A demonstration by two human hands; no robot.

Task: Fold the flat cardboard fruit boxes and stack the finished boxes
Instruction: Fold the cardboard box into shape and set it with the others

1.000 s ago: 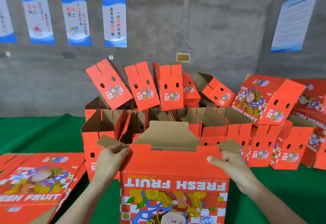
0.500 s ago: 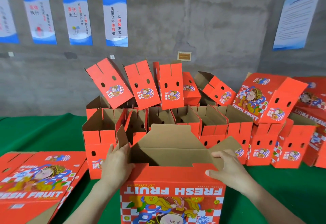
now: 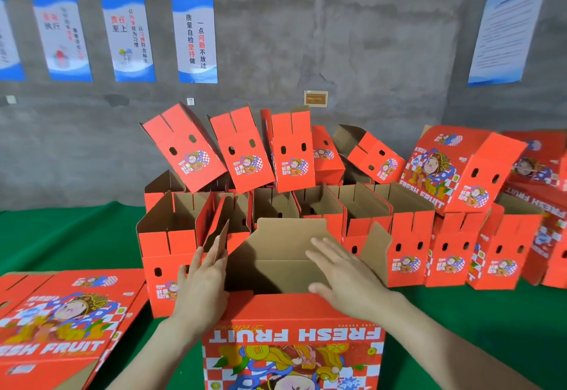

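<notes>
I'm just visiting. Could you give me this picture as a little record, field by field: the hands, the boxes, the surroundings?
work piece: box, red, upright, top open, flaps up
left: left hand flat against the left flap, fingers straight
right: right hand palm down over the opening, fingers straight
unfolded: flat boxes lying at the left
finished: folded boxes in open-topped rows behind, more tipped on top
surface: table, green cover
wall: grey, with posters

Two hands [image 3: 204, 282], five posters [image 3: 194, 39], many boxes [image 3: 293, 313]
</notes>
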